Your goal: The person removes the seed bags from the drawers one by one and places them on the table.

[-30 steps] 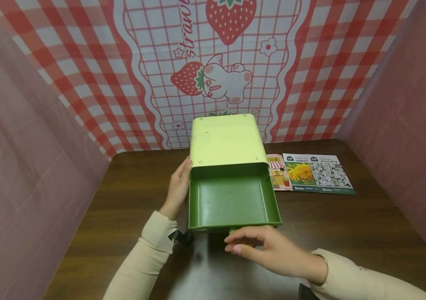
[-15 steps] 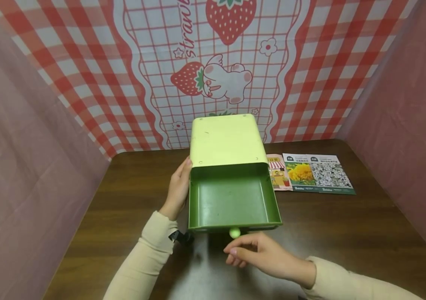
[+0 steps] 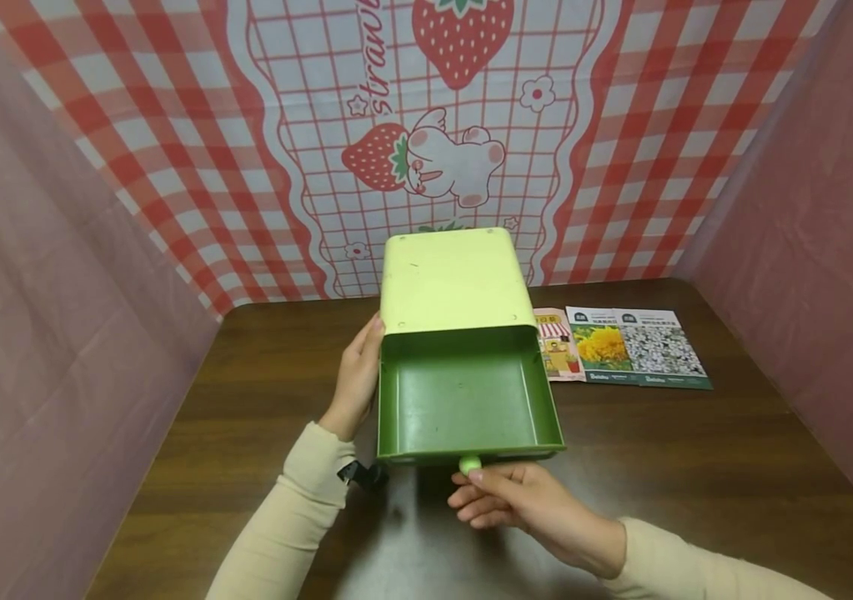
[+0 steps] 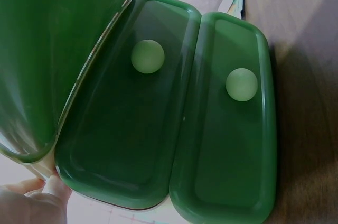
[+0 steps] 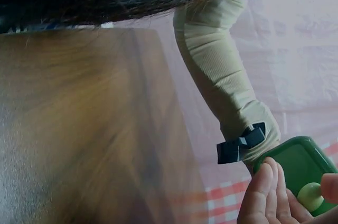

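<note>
Left hand (image 3: pixel 353 377): fingers laid fairly straight against the side of a small chest (image 3: pixel 456 282) on the table (image 3: pixel 704 467). Top drawer (image 3: pixel 464 408) out, lower drawers (image 4: pixel 119 123) closed. Right hand (image 3: pixel 534 510): thumb and finger pinching the knob (image 3: pixel 469 463). Farther right, flat packets (image 3: pixel 636 350) near the chest.

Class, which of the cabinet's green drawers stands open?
The top drawer: it juts from the cabinet, while the middle drawer and bottom drawer are shut.
</note>
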`<state>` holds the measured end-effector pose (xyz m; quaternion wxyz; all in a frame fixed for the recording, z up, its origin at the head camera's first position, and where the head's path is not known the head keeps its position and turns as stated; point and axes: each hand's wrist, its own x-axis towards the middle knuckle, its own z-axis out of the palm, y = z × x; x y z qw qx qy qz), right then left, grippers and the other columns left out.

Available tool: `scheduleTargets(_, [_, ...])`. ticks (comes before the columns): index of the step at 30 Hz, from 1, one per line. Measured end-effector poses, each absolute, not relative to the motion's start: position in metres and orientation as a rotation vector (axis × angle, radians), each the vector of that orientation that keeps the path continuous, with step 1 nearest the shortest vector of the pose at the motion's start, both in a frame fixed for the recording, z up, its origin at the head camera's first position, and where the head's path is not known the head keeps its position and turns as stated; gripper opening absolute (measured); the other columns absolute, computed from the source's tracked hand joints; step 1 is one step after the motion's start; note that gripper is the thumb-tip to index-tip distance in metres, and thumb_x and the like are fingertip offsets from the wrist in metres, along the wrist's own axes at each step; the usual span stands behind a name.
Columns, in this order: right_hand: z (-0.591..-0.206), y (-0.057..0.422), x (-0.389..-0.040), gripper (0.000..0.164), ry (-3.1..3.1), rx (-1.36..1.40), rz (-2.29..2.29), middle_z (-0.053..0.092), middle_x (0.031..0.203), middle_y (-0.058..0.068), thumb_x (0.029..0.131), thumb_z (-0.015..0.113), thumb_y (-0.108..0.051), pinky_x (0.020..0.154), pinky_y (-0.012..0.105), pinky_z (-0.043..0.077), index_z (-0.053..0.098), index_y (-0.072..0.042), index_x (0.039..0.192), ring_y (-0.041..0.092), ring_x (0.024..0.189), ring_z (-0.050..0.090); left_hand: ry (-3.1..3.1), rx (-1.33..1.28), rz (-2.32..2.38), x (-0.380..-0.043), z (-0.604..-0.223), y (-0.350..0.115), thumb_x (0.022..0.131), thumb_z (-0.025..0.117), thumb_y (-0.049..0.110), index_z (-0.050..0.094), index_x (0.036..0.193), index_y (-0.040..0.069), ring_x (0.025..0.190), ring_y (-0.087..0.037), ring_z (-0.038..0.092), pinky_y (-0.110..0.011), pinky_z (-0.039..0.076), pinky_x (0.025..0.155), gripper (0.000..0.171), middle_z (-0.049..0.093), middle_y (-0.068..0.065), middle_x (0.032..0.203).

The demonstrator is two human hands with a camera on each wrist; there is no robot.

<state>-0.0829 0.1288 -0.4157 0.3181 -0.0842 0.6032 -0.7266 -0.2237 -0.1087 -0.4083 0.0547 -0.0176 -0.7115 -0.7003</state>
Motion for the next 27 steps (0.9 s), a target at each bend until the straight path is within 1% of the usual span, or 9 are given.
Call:
scheduleTargets(5, [-0.415,0.129,-0.084,0.046,1.55,-0.153,-1.966,0.074,0.104,0.004,0.101,0.053,-0.03,0.086,0.026,0.06,0.055,0.008,0.128,0.012,0.094,0.071,-2.156,-0.059,-2.138,-0.223,-0.408,-0.109,0.104,0.043,0.04,0.041,0.149,0.009,0.147,-0.02,0.031,-0.037,0.026,0.124,0.055,0.04,-0.005,0.156])
scheduleTargets(11, [-0.415,0.13,-0.085,0.042,1.445,-0.094,-2.019,0.074,0.105,0.004,0.101,0.054,-0.029,0.089,0.026,0.059,0.057,0.004,0.126,0.013,0.097,0.07,-2.157,-0.078,-2.128,-0.223,-0.408,-0.109,0.104,0.043,0.04,0.041,0.149,0.008,0.147,-0.02,0.032,-0.037,0.025,0.124,0.055,0.04,-0.006,0.155])
scheduleTargets(16, [-0.413,0.13,-0.085,0.039,1.425,-0.092,-2.029,0.074,0.104,0.003,0.101,0.054,-0.028,0.09,0.026,0.058,0.058,0.003,0.124,0.013,0.097,0.07,-2.168,-0.094,-2.117,-0.223,-0.408,-0.11,0.104,0.042,0.041,0.039,0.149,0.008,0.147,-0.021,0.031,-0.038,0.024,0.124,0.056,0.039,-0.006,0.156])
scheduleTargets(21, [-0.406,0.129,-0.088,0.034,1.435,-0.108,-2.034,0.074,0.101,0.002,0.102,0.052,-0.03,0.09,0.026,0.058,0.062,-0.003,0.12,0.013,0.096,0.07,-2.166,-0.087,-2.124,-0.223,-0.408,-0.11,0.104,0.042,0.041,0.039,0.149,0.008,0.147,-0.022,0.031,-0.038,0.024,0.124,0.056,0.039,-0.007,0.156])
scheduleTargets(27, [-0.397,0.127,-0.095,0.034,1.458,-0.108,-2.056,0.074,0.099,0.002,0.102,0.053,-0.032,0.09,0.026,0.059,0.064,-0.005,0.118,0.013,0.095,0.07,-2.165,-0.065,-2.154,-0.222,-0.406,-0.11,0.104,0.042,0.043,0.04,0.15,0.011,0.146,-0.022,0.032,-0.04,0.025,0.124,0.056,0.04,-0.006,0.155])
